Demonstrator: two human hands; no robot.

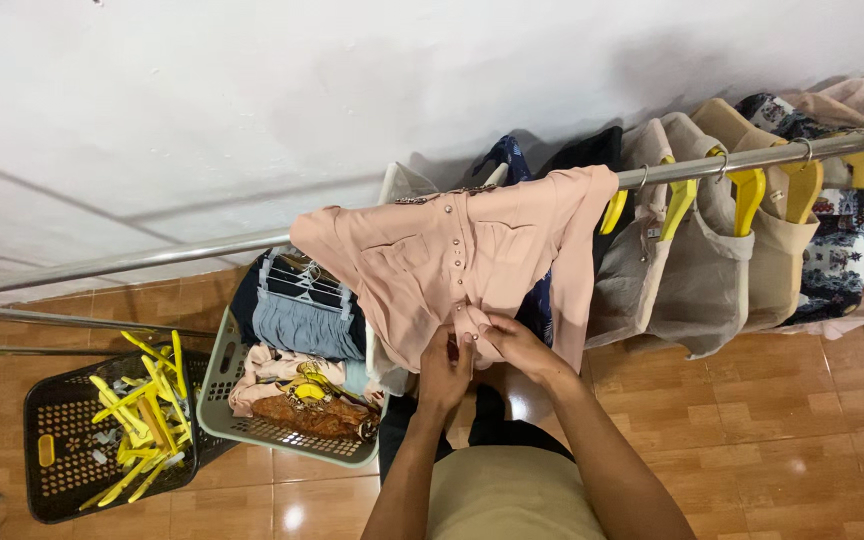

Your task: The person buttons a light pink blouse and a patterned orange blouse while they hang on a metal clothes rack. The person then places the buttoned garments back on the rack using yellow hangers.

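A black basket point(52, 470) on the floor holds yellow hangers point(142, 415); beside it, a grey basket point(214, 385) holds folded clothes. Left hand point(444, 372) and right hand point(514, 345) pinch the pink blouse point(442, 255) draped over the rail point(132, 260).

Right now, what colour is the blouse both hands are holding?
Pale peach-pink blouse, with small buttons down its front; clearest in the head view.

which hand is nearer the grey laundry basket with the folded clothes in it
Left. The left hand grips the pink shirt's lower front just right of the grey laundry basket. The right hand holds the same hem on the far side, further from the basket.
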